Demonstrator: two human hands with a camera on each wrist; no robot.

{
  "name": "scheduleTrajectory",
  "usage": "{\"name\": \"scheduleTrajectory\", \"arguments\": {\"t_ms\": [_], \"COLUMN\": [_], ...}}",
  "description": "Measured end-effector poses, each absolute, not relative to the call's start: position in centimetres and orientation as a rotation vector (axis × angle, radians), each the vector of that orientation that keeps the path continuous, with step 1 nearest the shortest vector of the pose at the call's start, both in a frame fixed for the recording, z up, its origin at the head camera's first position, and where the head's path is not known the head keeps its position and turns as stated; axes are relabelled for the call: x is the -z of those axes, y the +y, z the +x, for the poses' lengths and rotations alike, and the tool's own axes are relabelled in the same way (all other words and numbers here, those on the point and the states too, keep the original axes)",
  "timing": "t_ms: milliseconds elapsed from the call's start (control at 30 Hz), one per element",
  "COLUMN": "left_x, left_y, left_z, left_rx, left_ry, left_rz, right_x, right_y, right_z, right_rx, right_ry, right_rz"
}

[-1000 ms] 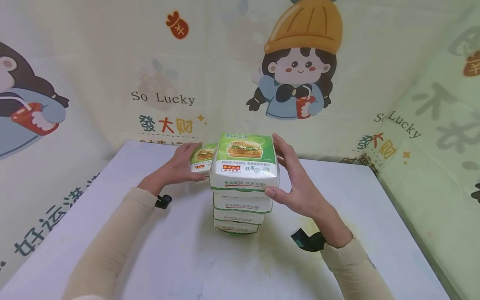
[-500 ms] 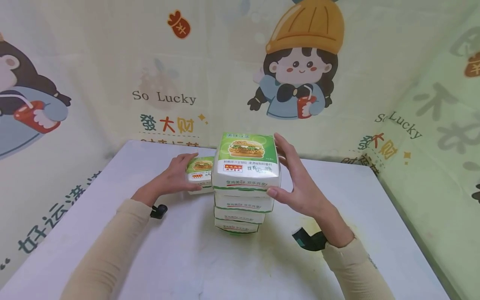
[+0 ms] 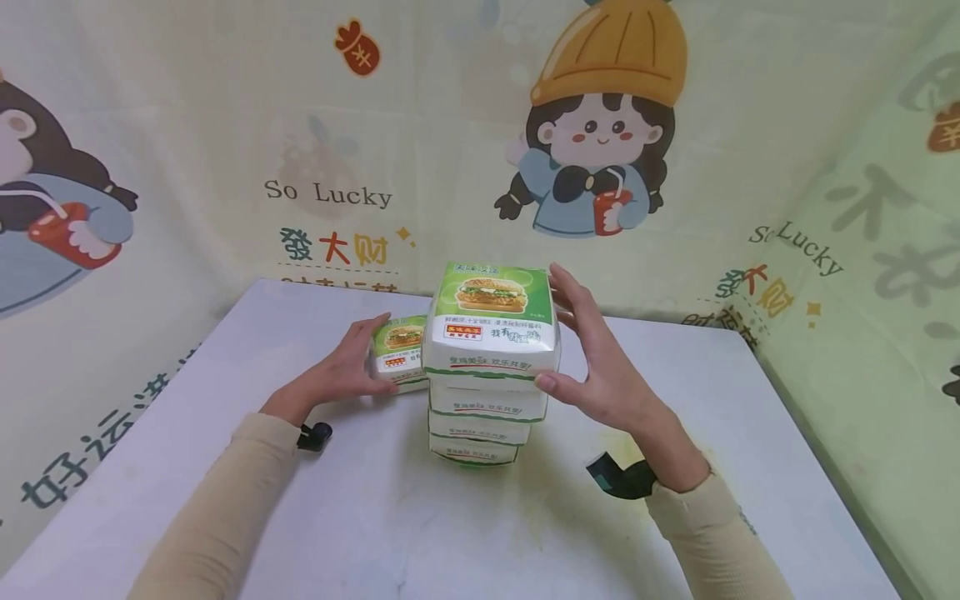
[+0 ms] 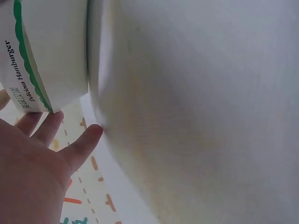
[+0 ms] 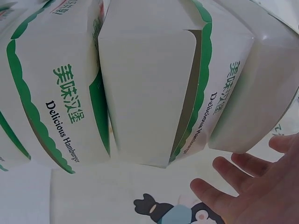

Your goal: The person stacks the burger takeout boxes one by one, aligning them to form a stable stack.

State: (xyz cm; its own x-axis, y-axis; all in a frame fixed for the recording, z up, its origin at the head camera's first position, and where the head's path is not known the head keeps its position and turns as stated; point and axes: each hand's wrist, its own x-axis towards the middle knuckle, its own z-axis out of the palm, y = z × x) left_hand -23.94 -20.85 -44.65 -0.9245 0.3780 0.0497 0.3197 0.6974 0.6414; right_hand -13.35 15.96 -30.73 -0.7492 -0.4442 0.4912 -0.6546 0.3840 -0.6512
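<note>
Several hamburger boxes stand in a stack, each white with green trim; the top box (image 3: 491, 325) carries a burger picture. My right hand (image 3: 611, 379) holds that top box by its right side, thumb at the front corner and fingers toward the back. Left of the stack, my left hand (image 3: 341, 367) grips another hamburger box (image 3: 401, 358) by its left side, thumb at the front. The stack hides this box's right part. In the left wrist view its base (image 4: 70, 51) is at or close to the table surface. The right wrist view shows the stacked boxes (image 5: 145, 93) side-on, slightly uneven.
A white table (image 3: 465, 533) carries the boxes. Printed cloth (image 3: 442, 150) hangs behind it and along both sides. Black wrist straps with camera mounts (image 3: 618, 479) sit at both wrists.
The left hand has brought its box down and slightly left, toward me, beside the stack. The right hand stays on the top box, and the stack has barely moved.
</note>
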Motion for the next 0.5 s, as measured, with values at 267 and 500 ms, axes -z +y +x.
{"name": "scheduleTrajectory", "arguments": {"t_ms": [267,500], "left_x": [44.1,43.3], "left_y": [-21.5,-21.8], "left_z": [-23.7,-23.4], "left_rx": [-1.088,-1.117], "left_ry": [2.843,2.849], "left_rz": [0.575,0.56], "right_x": [30.5,30.4], "right_y": [15.8,15.6], "right_z": [-13.1,-13.2], "right_rx": [-1.289,-1.332], "right_ry": [-2.408,-2.39], "right_rz": [0.965,1.021]}}
